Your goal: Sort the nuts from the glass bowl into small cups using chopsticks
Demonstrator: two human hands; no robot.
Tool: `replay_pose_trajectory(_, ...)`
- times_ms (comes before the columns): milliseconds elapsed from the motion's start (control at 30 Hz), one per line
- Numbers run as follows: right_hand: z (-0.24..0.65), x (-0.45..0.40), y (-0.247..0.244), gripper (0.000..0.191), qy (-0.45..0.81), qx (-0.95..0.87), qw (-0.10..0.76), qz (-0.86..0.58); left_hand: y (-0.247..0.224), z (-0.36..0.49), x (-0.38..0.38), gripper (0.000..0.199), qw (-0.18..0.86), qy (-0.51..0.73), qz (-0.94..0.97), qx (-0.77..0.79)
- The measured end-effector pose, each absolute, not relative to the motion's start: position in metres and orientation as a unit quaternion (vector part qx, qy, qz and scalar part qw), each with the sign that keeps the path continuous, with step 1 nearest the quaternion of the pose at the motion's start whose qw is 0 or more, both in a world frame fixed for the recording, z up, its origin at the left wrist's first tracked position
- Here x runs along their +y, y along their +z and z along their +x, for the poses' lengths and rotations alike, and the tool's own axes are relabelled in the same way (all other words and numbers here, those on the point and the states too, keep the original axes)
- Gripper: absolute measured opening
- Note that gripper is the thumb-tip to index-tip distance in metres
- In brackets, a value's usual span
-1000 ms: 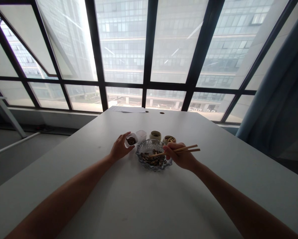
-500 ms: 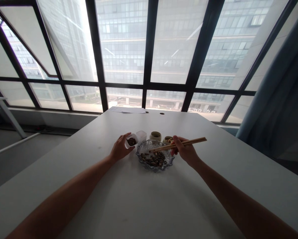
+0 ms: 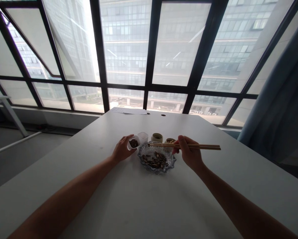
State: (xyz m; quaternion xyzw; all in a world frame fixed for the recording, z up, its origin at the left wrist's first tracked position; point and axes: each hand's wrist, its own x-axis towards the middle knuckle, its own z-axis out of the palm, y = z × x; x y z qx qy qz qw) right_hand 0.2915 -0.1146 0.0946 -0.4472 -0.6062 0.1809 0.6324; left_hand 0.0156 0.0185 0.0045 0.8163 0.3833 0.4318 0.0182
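Note:
My left hand point(image 3: 123, 149) is wrapped round a small white plastic cup point(image 3: 138, 139), tilted a little toward me, with dark sunflower seeds point(image 3: 133, 143) inside. In my right hand point(image 3: 189, 153) is a pair of wooden chopsticks point(image 3: 206, 146), held nearly level over the back of a clear glass bowl point(image 3: 156, 171). Their tips lie close to the cup; whether a seed is between them is too small to tell. Striped sunflower seeds point(image 3: 156, 161) cover the bowl's bottom. Behind the bowl, a second jar point(image 3: 166, 140) holding pale nuts is partly hidden by the chopsticks and my right hand.
An empty-looking translucent cup point(image 3: 143, 136) and a greenish round jar point(image 3: 156, 138) stand behind the bowl. Papers point(image 3: 129, 111) lie at the far end of the white table point(image 3: 139, 205), near the windows. A blue curtain point(image 3: 270, 109) hangs at right.
The chopsticks have risen from over the seeds to the bowl's back rim and now lie level, their tips nearer the cup. My left hand still holds the cup; the view has shifted slightly.

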Motion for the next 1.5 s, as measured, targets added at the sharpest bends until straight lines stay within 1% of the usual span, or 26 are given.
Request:
replay_pose_trajectory(167,0.275,-0.118,0.093,0.046,0.153,-0.626,0.637,-0.424,0.005,0.017,0.017,0.066,0.022,0.432,0.819,0.377)
replay_pose_trajectory(300,0.266,-0.107,0.080,0.042,0.094,-0.636,0.647,-0.410,0.005,0.017,0.018,0.065,0.016,0.437,0.819,0.371)
replay_pose_trajectory(367,0.261,-0.100,0.075,0.042,0.058,-0.666,0.630,-0.396,0.004,0.017,0.018,0.065,0.012,0.441,0.820,0.366)
replay_pose_trajectory(433,0.257,-0.095,0.073,0.042,0.046,-0.713,0.581,-0.390,0.004,0.017,0.018,0.066,0.011,0.444,0.819,0.363)
replay_pose_trajectory(500,0.256,-0.091,0.073,0.041,0.061,-0.739,0.540,-0.399,0.004,0.017,0.018,0.066,0.010,0.445,0.819,0.363)
replay_pose_trajectory(533,0.257,-0.090,0.074,0.040,0.070,-0.738,0.534,-0.407,0.004,0.017,0.017,0.065,0.010,0.445,0.819,0.363)
replay_pose_trajectory(600,0.263,-0.091,0.075,0.041,0.082,-0.711,0.553,-0.426,0.004,0.017,0.017,0.065,0.011,0.444,0.819,0.362)
replay_pose_trajectory(700,0.278,-0.095,0.076,0.047,0.120,-0.656,0.595,-0.448,0.004,0.017,0.018,0.065,0.016,0.441,0.820,0.364)
replay_pose_trajectory(800,0.292,-0.100,0.075,0.054,0.179,-0.627,0.597,-0.468,0.003,0.017,0.019,0.065,0.020,0.440,0.818,0.370)
replay_pose_trajectory(867,0.295,-0.102,0.072,0.052,0.211,-0.634,0.572,-0.477,0.003,0.016,0.020,0.065,0.020,0.440,0.817,0.373)
replay_pose_trajectory(967,0.290,-0.103,0.068,0.048,0.265,-0.668,0.509,-0.473,0.003,0.016,0.019,0.064,0.016,0.435,0.818,0.377)
replay_pose_trajectory(1100,0.287,-0.104,0.071,0.054,0.301,-0.701,0.457,-0.457,0.004,0.015,0.019,0.064,0.012,0.431,0.818,0.380)
replay_pose_trajectory(1200,0.297,-0.104,0.081,0.059,0.297,-0.688,0.466,-0.470,0.005,0.015,0.019,0.064,0.011,0.426,0.820,0.382)
replay_pose_trajectory(1267,0.307,-0.104,0.088,0.058,0.263,-0.677,0.489,-0.483,0.005,0.015,0.019,0.064,0.013,0.422,0.820,0.387)
replay_pose_trajectory(1333,0.315,-0.103,0.092,0.054,0.216,-0.684,0.488,-0.498,0.005,0.015,0.019,0.065,0.015,0.418,0.818,0.394)
replay_pose_trajectory(1400,0.319,-0.101,0.093,0.048,0.185,-0.707,0.459,-0.506,0.005,0.015,0.019,0.065,0.017,0.415,0.818,0.399)
replay_pose_trajectory(1500,0.320,-0.103,0.094,0.043,0.175,-0.754,0.403,-0.489,0.005,0.014,0.019,0.064,0.017,0.414,0.816,0.402)
